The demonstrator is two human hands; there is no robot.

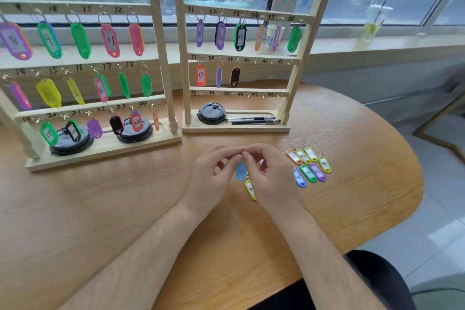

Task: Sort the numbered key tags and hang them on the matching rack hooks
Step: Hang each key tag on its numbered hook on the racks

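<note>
Over the desk (125,209) the left hand (214,178) and right hand (270,178) meet fingertip to fingertip; each grip is narrow, pinching the top of a blue tag (241,172) that hangs between them — its ring hidden by fingers, its number unreadable; a yellow tag (250,191) lies half under the right hand; loose tags (310,166) cluster just beside it, numbers mostly blurred; behind stand the left rack (162,58) and right rack (183,63) — top rows cut off.
</note>
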